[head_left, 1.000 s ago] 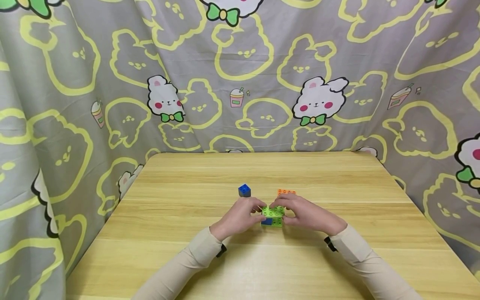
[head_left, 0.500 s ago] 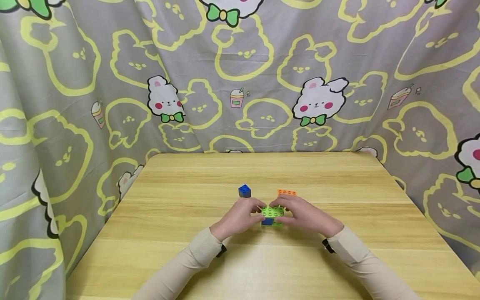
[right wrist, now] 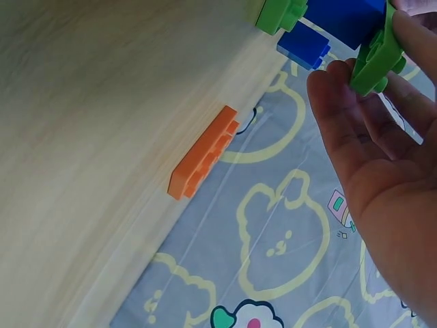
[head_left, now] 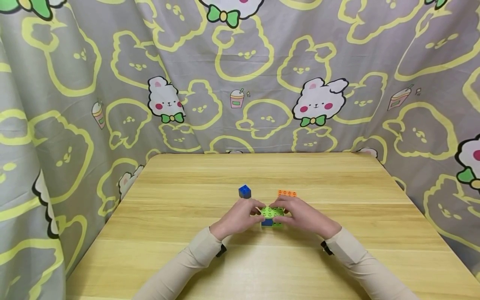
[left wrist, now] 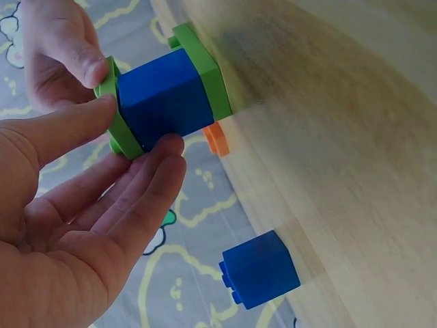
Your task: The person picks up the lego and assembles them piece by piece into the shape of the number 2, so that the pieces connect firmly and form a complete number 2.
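Note:
A light green plate [head_left: 271, 213] lies studs up on a blue brick [left wrist: 166, 98], which stands on a lower green plate [left wrist: 206, 70]. The blue brick supports the upper plate's left end; its right end overhangs, hollow underside visible in the right wrist view. With thumb and fingers my left hand [head_left: 238, 215] grips the stack's left end, fingertips against the blue brick. My right hand [head_left: 308, 215] pinches the upper plate [right wrist: 377, 60] at its overhanging right end. Fingers partly cover both plate ends in the head view.
Behind my left hand stands a loose blue brick [head_left: 245, 191]. An orange plate [head_left: 286, 193] lies behind my right hand, partly covered by it. All rest on a wooden table [head_left: 258, 266], with a patterned curtain [head_left: 240, 121] beyond its far edge.
My right hand has shifted slightly left, its thumb moving inward along the front of the upper green plate. My left hand has hardly moved.

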The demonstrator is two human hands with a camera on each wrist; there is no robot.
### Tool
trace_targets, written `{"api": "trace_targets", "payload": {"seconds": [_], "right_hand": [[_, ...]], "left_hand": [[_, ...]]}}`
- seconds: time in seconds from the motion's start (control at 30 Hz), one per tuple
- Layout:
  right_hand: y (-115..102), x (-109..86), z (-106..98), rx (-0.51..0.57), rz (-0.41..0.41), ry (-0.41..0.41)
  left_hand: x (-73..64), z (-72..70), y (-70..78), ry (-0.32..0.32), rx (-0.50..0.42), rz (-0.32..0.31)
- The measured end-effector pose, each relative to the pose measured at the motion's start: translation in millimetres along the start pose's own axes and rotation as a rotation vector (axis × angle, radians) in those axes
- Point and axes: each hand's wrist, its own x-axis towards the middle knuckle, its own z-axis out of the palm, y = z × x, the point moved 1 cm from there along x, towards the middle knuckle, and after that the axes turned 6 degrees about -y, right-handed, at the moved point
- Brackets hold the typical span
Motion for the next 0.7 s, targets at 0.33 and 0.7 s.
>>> {"api": "trace_targets", "payload": {"seconds": [0.33, 0.7], "right_hand": [[-3.5, -0.6, -1.3, -0.001, 0.008, -0.003], [-1.9, -0.4, 0.3, -0.015, -0.006, 0.015]], "left_hand": [[-0.2, -0.4, 1.6, 0.004, -0.002, 0.004], [0.2, 0.5, 1.7, 0.01, -0.006, 0.003]]}}
